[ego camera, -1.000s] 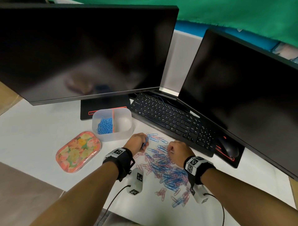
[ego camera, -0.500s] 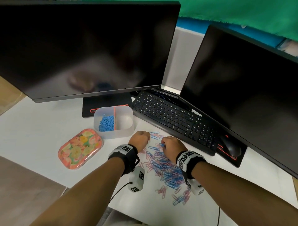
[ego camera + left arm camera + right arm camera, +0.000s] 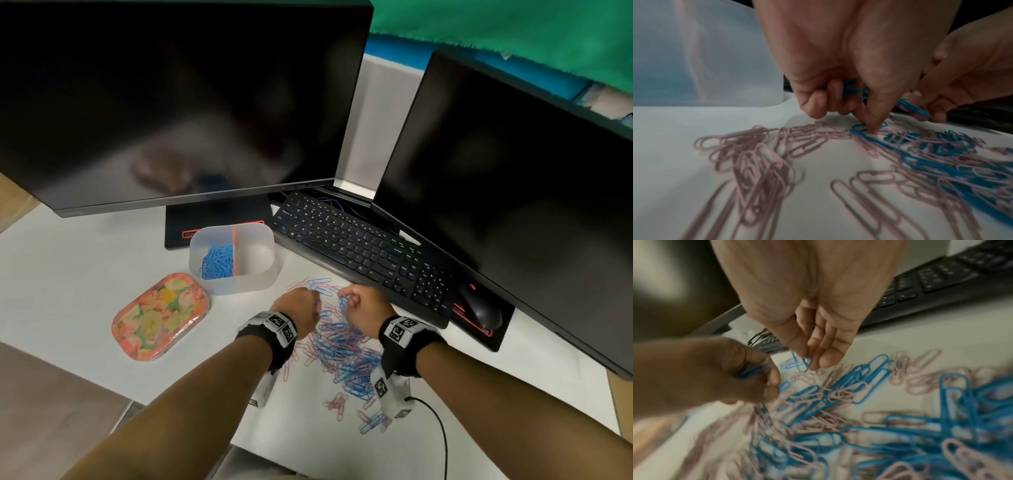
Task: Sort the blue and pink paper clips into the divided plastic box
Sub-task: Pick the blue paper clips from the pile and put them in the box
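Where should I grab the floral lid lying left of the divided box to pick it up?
Pinch the floral lid across its two long edges, coming straight down from above. It lies flat on the white desk, so only its rim offers purchase; the rounded corners give less. It sits clear of the divided box, so fingers probably fit on both sides. Both hands hold blue clips now.

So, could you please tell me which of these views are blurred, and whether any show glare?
Head view: sharp, edges bowed, a dim reflection on the left monitor. Left wrist view: pink clips smeared near the lens. Right wrist view: blurred most, especially the left hand.
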